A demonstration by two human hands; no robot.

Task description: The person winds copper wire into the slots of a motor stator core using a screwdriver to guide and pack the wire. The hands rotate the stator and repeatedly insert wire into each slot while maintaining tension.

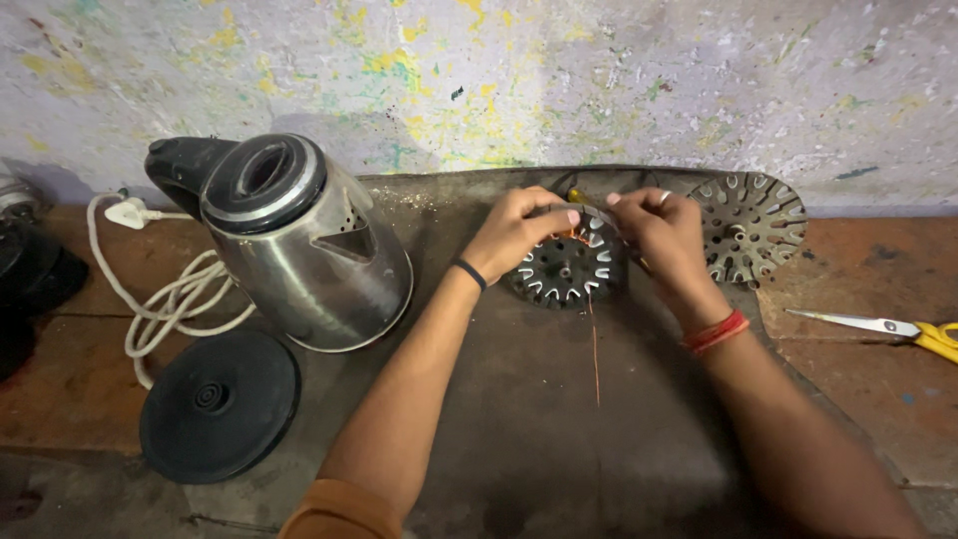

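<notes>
Slotted metal disc point(566, 268) held upright by both hands point(514, 232).

Round slotted metal stator disc point(567, 268), flat on mat, copper wire point(595, 349) trailing

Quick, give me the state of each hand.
Left hand: fingers pinched on the top edge of the slotted metal disc.
Right hand: fingers closed on the same disc, at the copper wire.

Dim, warm light (corners darker); edges slightly bowed, sharp centre.
</notes>
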